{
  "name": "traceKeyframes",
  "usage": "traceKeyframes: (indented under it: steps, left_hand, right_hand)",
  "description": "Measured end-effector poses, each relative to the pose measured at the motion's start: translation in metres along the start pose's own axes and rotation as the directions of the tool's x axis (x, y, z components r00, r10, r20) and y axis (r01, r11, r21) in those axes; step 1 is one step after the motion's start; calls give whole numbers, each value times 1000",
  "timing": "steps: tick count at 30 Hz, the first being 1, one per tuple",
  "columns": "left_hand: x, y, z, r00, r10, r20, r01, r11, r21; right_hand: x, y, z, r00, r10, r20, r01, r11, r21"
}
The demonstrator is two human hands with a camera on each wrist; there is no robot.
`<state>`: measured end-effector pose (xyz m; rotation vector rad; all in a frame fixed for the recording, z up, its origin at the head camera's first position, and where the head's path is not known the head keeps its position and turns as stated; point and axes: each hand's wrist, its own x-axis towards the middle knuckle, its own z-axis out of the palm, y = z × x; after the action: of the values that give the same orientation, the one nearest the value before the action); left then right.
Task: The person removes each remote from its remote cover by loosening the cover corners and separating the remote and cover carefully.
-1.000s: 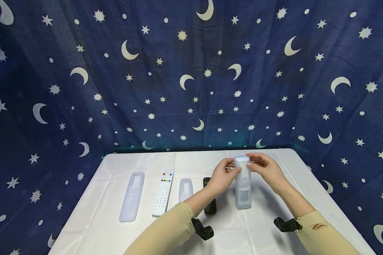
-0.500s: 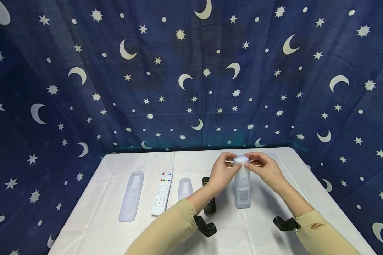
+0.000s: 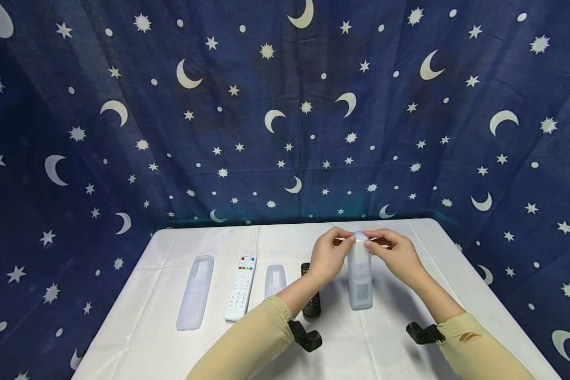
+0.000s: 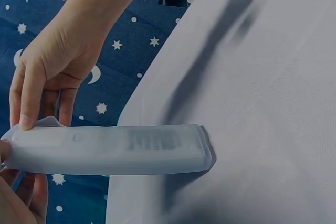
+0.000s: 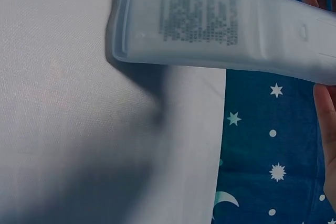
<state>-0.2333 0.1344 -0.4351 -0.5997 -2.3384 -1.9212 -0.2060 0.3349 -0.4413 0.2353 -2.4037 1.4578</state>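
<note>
A white remote control in a translucent silicone cover [image 3: 360, 279] stands tilted upright on the table, printed back towards me. My left hand [image 3: 329, 256] pinches the upper left edge of the cover between thumb and fingers. On the opposite upper edge, my right hand [image 3: 399, 256] pinches it too, both thumbs on the near side. The lower end of the covered remote [image 4: 173, 148] touches the cloth in the left wrist view. Through the cover, a block of printed text [image 5: 202, 17] shows in the right wrist view. The remote's button side is hidden.
To the left on the white-clothed table [image 3: 147, 338] lie a long translucent cover [image 3: 196, 293], a white remote [image 3: 240, 287] and a shorter cover [image 3: 275, 279]. A black remote [image 3: 312, 306] lies partly behind my left forearm. A starry blue curtain [image 3: 247, 126] hangs behind.
Both hands have drawn closer together at the cover's top end, their thumbs now higher and nearer its middle. More plain white shows beneath the top edge. The covered remote stays in place.
</note>
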Motion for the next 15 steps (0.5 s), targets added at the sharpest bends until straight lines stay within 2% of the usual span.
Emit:
traceKeyframes:
  steps: [7,15]
  left_hand:
    - [2,0,2,999,-44,4,44,996,-77]
    - [1,2,3,986,-161,32,164,963,-213]
  right_hand:
    - [-3,-1,0,999,-46,-29,48,997,64]
    - [-3,-6,2,998,11,-54,-7,997,77]
